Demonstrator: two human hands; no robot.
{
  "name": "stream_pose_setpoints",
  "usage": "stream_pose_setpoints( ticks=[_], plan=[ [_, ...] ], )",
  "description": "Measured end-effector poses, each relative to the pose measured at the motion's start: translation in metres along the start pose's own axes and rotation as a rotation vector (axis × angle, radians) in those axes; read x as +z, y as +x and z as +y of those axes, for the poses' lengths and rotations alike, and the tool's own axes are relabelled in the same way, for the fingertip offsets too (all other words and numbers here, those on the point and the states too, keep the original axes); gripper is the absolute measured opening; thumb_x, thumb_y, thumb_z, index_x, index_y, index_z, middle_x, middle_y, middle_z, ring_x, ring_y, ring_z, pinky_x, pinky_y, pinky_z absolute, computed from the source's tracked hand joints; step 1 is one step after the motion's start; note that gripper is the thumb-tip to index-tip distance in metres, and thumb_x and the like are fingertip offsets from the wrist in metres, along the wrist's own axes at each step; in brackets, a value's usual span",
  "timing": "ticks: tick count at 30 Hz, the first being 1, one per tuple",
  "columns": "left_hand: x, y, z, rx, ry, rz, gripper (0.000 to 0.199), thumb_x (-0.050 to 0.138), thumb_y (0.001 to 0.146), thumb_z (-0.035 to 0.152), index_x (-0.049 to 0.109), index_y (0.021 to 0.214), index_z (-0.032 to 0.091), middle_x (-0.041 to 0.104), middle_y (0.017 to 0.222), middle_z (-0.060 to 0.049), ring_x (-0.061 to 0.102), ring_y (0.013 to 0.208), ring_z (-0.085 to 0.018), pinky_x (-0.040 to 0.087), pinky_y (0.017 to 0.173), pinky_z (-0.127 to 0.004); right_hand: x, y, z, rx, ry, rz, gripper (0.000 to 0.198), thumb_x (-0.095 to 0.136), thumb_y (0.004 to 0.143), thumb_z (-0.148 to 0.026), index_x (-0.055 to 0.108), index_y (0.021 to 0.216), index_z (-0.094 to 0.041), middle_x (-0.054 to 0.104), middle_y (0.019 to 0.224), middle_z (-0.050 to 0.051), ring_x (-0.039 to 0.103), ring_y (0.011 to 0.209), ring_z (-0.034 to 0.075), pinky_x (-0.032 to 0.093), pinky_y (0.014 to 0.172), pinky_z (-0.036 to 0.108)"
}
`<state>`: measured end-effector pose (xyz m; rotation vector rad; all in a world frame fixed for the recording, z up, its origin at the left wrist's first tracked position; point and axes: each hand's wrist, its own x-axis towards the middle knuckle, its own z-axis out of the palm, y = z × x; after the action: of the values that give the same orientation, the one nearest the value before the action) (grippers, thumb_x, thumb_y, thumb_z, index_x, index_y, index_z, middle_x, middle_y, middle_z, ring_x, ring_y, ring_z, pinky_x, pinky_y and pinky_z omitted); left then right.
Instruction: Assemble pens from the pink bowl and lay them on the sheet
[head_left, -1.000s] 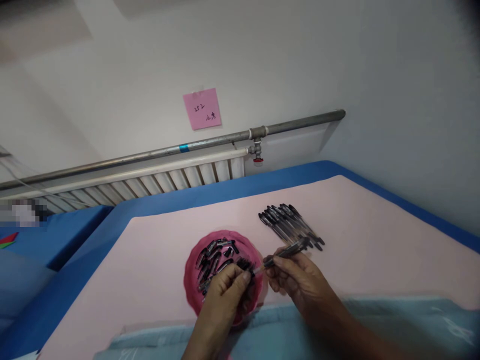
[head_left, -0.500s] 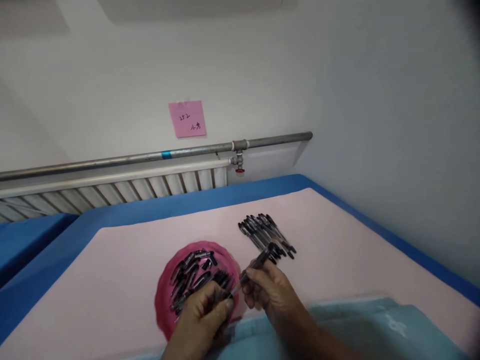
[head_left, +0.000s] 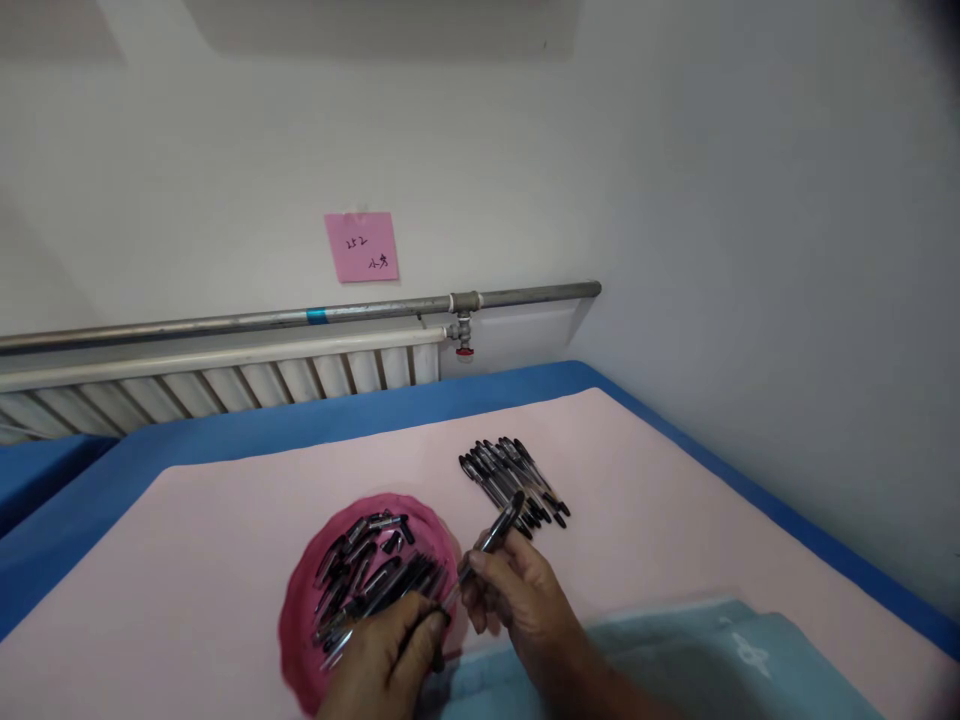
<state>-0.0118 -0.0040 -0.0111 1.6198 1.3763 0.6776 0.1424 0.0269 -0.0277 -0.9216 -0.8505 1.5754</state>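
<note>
Between the thumb and fingers of my right hand [head_left: 517,590] is a black-capped pen [head_left: 491,540], tilted with its cap end up and away from me. My left hand [head_left: 394,650] pinches the lower, clear end of the same pen, near the bowl's right rim. A pink scalloped bowl [head_left: 292,610] sits under and beyond my left hand, with black pen caps [head_left: 352,545] and pen parts [head_left: 409,580] inside. Beyond my right hand, several capped pens [head_left: 514,480] lie side by side on the pink sheet.
A pink sheet [head_left: 187,570] covers the blue-edged table [head_left: 375,405]. Light blue cloth [head_left: 675,660] lies at the near edge. Behind the table are a white radiator [head_left: 255,385], a metal pipe [head_left: 397,308] with a valve [head_left: 464,340], and a pink note [head_left: 362,248] on the wall.
The camera view has shifted, so the whole scene sits slightly lower and further left. Both hands keep hold of the pen, its cap end still pointing up and away.
</note>
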Motion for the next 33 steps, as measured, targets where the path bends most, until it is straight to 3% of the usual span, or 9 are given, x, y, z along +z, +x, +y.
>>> stream_pose_setpoints(
  ticks=[6, 12, 14, 16, 19, 22, 26, 33],
  plan=[
    [0.013, 0.000, -0.002, 0.064, 0.004, 0.123, 0.027, 0.052, 0.079, 0.037, 0.056, 0.060, 0.019, 0.059, 0.059, -0.001, 0.048, 0.056, -0.014, 0.030, 0.054, -0.024, -0.002, 0.002, 0.003, 0.045, -0.008, -0.016, 0.024, 0.064, 0.074, -0.039, 0.050, 0.072, -0.019, 0.054, 0.044, -0.006, 0.046, 0.034, 0.008, 0.028, 0.035, 0.018],
    [0.018, -0.001, 0.010, 0.049, -0.138, 0.218, 0.020, 0.055, 0.077, 0.035, 0.062, 0.067, 0.019, 0.064, 0.065, -0.003, 0.053, 0.062, -0.016, 0.036, 0.058, -0.024, -0.002, -0.002, 0.006, 0.071, -0.152, -0.173, 0.025, 0.068, 0.070, -0.040, 0.057, 0.076, -0.018, 0.053, 0.053, -0.006, 0.046, 0.043, 0.008, 0.036, 0.042, 0.019],
    [0.009, 0.000, 0.010, 0.004, -0.095, 0.250, 0.018, 0.059, 0.074, 0.036, 0.063, 0.068, 0.019, 0.063, 0.063, -0.002, 0.052, 0.059, -0.016, 0.035, 0.056, -0.024, -0.007, 0.003, -0.001, 0.013, -0.289, -0.126, 0.026, 0.066, 0.072, -0.042, 0.060, 0.083, -0.019, 0.053, 0.053, -0.006, 0.045, 0.042, 0.009, 0.034, 0.041, 0.020],
    [-0.005, 0.002, 0.004, -0.042, -0.064, 0.289, 0.019, 0.056, 0.077, 0.037, 0.063, 0.073, 0.019, 0.064, 0.065, -0.002, 0.054, 0.061, -0.017, 0.036, 0.057, -0.025, -0.018, 0.013, -0.012, -0.107, -0.498, 0.026, 0.026, 0.060, 0.078, -0.041, 0.062, 0.093, -0.020, 0.057, 0.057, -0.004, 0.050, 0.047, 0.012, 0.037, 0.044, 0.023],
    [-0.030, 0.003, -0.010, -0.126, -0.080, 0.470, 0.021, 0.051, 0.080, 0.037, 0.062, 0.079, 0.020, 0.067, 0.074, -0.002, 0.058, 0.070, -0.018, 0.040, 0.063, -0.026, -0.044, 0.033, -0.029, -0.342, -0.939, 0.234, 0.022, 0.056, 0.079, -0.035, 0.065, 0.094, -0.021, 0.067, 0.075, 0.003, 0.060, 0.065, 0.019, 0.044, 0.057, 0.028],
    [-0.044, 0.004, -0.022, -0.183, -0.012, 0.546, 0.021, 0.050, 0.079, 0.037, 0.062, 0.080, 0.020, 0.066, 0.072, -0.001, 0.058, 0.068, -0.018, 0.039, 0.063, -0.027, -0.069, 0.051, -0.040, -0.491, -1.408, 0.317, 0.029, 0.043, 0.084, -0.031, 0.064, 0.100, -0.021, 0.071, 0.095, 0.009, 0.065, 0.081, 0.024, 0.047, 0.067, 0.032],
    [-0.044, 0.004, -0.027, -0.165, 0.073, 0.519, 0.018, 0.049, 0.080, 0.034, 0.061, 0.078, 0.020, 0.065, 0.070, -0.001, 0.058, 0.067, -0.017, 0.038, 0.062, -0.027, -0.084, 0.065, -0.041, -0.478, -1.557, 0.278, 0.029, 0.041, 0.081, -0.028, 0.067, 0.092, -0.019, 0.072, 0.093, 0.012, 0.065, 0.081, 0.030, 0.045, 0.066, 0.038],
    [-0.041, 0.006, -0.028, -0.172, 0.245, 0.464, 0.016, 0.046, 0.082, 0.024, 0.061, 0.084, 0.019, 0.067, 0.078, -0.004, 0.059, 0.073, -0.017, 0.039, 0.067, -0.028, -0.083, 0.067, -0.038, -0.521, -1.669, 0.241, 0.033, 0.039, 0.079, -0.024, 0.066, 0.092, -0.011, 0.067, 0.088, 0.020, 0.063, 0.083, 0.035, 0.042, 0.071, 0.046]
  ],
)
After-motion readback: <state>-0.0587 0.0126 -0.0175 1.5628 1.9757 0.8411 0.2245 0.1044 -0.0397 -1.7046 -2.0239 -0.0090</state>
